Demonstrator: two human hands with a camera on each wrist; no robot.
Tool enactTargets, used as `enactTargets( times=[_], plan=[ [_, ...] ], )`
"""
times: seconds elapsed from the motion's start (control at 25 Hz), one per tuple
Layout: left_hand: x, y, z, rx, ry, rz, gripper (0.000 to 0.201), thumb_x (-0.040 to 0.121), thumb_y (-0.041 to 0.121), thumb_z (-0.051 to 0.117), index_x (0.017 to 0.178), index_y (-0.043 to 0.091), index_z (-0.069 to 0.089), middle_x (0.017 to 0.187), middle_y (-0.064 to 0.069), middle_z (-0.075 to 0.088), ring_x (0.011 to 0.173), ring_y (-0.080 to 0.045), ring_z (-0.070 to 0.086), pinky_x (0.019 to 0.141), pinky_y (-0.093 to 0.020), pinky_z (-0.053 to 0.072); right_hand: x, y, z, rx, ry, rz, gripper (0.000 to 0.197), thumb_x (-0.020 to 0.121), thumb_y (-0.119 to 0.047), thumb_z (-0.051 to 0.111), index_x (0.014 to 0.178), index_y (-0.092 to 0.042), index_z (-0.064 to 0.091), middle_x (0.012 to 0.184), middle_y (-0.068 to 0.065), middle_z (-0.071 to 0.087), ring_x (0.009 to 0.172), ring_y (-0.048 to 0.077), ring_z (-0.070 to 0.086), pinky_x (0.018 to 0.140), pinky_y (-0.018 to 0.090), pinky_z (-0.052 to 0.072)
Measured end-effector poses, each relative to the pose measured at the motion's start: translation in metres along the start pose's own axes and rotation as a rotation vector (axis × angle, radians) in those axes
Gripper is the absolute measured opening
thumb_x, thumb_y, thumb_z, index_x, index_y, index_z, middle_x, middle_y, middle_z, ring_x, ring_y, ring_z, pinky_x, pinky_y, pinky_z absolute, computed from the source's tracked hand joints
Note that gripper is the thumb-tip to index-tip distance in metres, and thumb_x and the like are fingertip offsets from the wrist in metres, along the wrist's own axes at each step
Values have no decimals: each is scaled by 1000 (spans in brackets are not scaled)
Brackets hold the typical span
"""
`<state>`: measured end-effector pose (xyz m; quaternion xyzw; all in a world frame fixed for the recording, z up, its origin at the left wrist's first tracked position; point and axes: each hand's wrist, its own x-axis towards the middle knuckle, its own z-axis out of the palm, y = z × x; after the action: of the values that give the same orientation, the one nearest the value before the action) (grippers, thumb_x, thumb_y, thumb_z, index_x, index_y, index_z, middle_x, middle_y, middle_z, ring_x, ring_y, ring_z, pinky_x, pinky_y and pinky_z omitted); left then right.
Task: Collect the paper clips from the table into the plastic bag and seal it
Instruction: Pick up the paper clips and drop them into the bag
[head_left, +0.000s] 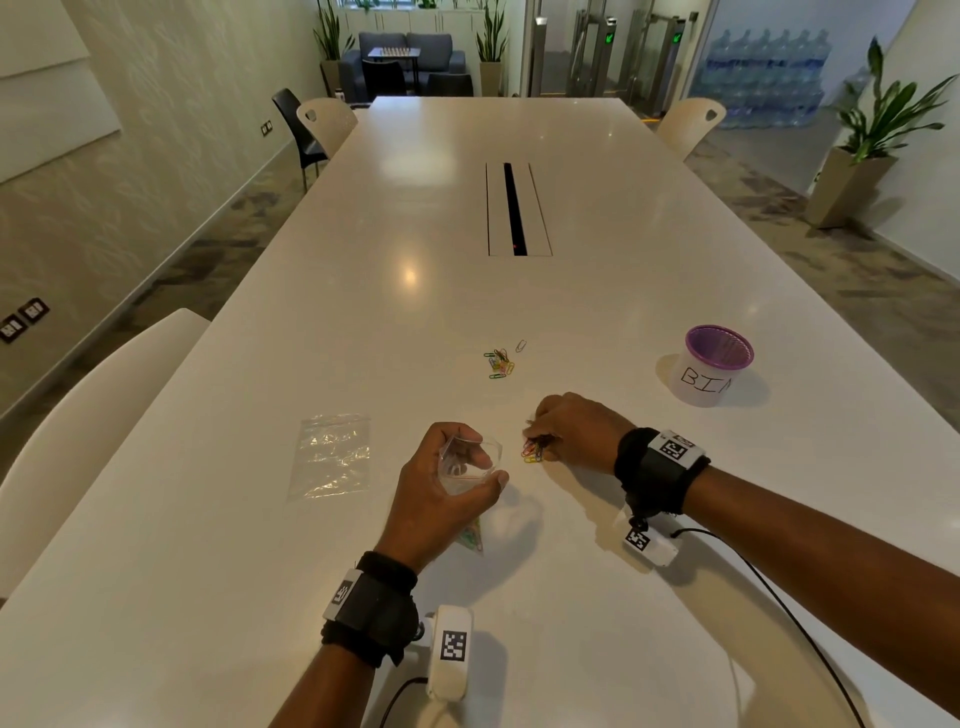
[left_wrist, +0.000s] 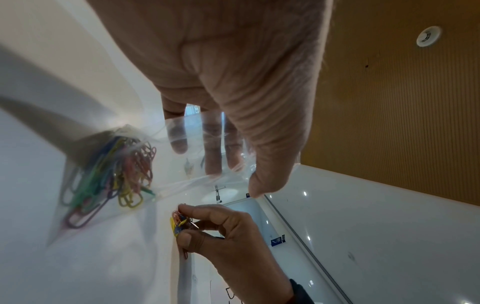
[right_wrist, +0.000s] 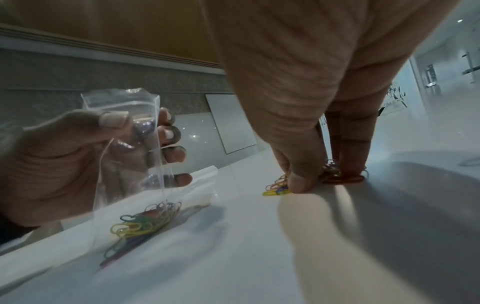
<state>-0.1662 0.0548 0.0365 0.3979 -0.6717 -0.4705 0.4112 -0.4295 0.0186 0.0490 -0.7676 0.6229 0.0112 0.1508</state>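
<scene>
My left hand (head_left: 488, 467) grips a small clear plastic bag (head_left: 467, 460) near its mouth and holds it upright just above the white table (head_left: 597, 291). Several coloured paper clips (left_wrist: 111, 176) lie bunched in the bag's bottom corner (right_wrist: 145, 222). Just right of the bag, my right hand (head_left: 537, 441) is down on the table and pinches a small bunch of clips (head_left: 532, 452) between thumb and fingers (left_wrist: 187, 224). Yellow and red clips (right_wrist: 276, 188) show under its fingertips. Farther out, a loose pile of clips (head_left: 500, 362) and a single clip (head_left: 521, 345) lie on the table.
A second clear bag (head_left: 331, 456) lies flat and empty to the left of my left hand. A white cup with a purple rim marked BIN (head_left: 711, 366) stands at the right. A cable slot (head_left: 514, 208) runs down the table's middle. Chairs stand along both sides.
</scene>
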Motion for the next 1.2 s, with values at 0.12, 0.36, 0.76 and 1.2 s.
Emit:
enactTargets(
  times=[0.12, 0.36, 0.76, 1.2],
  plan=[
    [-1, 0, 1, -3, 4, -1, 41, 86, 18, 89, 116, 27, 61, 101, 9, 75, 99, -14, 73, 93, -19, 56, 0, -2, 3, -18, 57, 6, 23, 93, -21, 73, 116, -19, 78, 113, 6, 67, 104, 29, 65, 83, 35, 50],
    [-3, -1, 0, -9, 21, -13, 44, 85, 18, 90, 116, 27, 60, 104, 9, 76, 102, -14, 74, 94, -24, 58, 0, 2, -6, 72, 101, 57, 15, 88, -7, 67, 94, -13, 79, 96, 5, 76, 87, 22, 68, 69, 23, 41],
    [-1, 2, 6, -29, 17, -10, 43, 84, 13, 90, 114, 23, 61, 103, 5, 77, 102, -14, 74, 99, -37, 58, -20, -11, -60, 475, 235, 32, 11, 84, -4, 81, 91, -11, 82, 79, 1, 80, 65, 13, 75, 64, 16, 58],
    [6, 0, 11, 59, 2, -13, 45, 82, 34, 89, 116, 32, 58, 106, 10, 76, 103, -8, 74, 91, -22, 57, -44, -86, -90, 626, 193, -235, 13, 84, -11, 85, 97, -12, 82, 84, -1, 80, 74, 15, 78, 77, 29, 65]
  ],
)
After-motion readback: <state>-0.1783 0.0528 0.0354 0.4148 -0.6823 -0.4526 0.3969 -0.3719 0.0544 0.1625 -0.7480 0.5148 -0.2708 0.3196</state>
